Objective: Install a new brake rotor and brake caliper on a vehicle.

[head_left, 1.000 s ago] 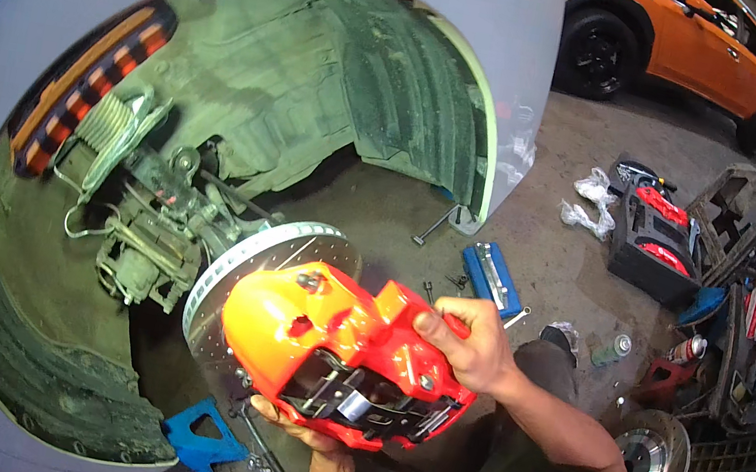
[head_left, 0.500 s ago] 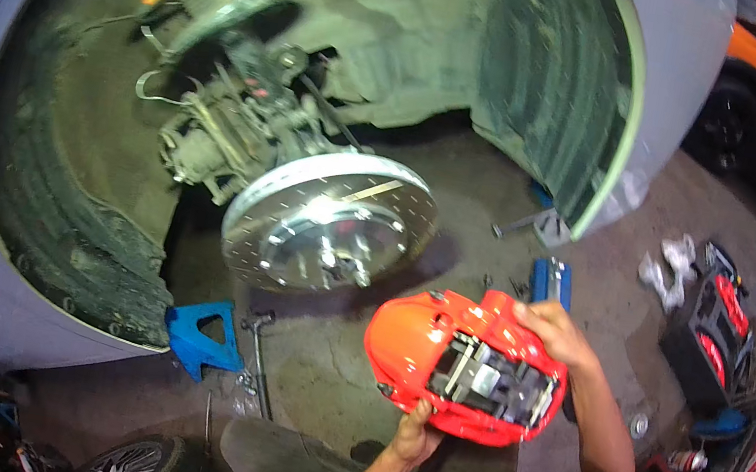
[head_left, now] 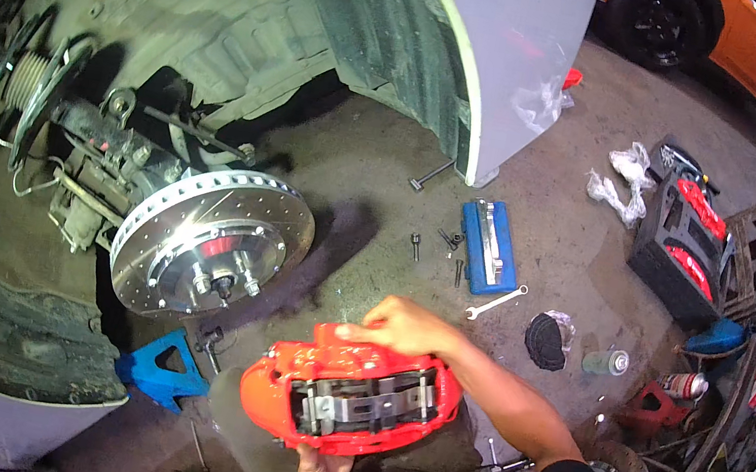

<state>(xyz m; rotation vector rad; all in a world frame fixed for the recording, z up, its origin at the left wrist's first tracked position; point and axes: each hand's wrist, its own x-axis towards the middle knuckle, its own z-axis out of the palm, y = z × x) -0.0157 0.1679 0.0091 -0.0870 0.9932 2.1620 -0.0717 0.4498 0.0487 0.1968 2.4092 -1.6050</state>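
Though oil-stained, concrete garage floor [head_left: 380, 166]

glossy red painted metal caliper [head_left: 348, 401] in my hands; the drilled steel brake disc [head_left: 212, 243] shines bright, and the concrete floor [head_left: 376, 186] looks rough and matt.

Brake caliper [head_left: 348, 401]: bright red body, grey metal pads and clips in its open centre. Brake disc [head_left: 212, 243]: bright silver, patterned with drilled holes and curved slots, red showing at the hub. Jack stand [head_left: 164, 368]: blue. Tool case [head_left: 488, 247]: blue with silver contents. Wheel arch liner [head_left: 237, 2]: dull grey-green. Body panel [head_left: 519, 50]: pale grey. Parked car [head_left: 730, 45]: orange with black tyres. Floor [head_left: 577, 239]: grey-brown concrete.
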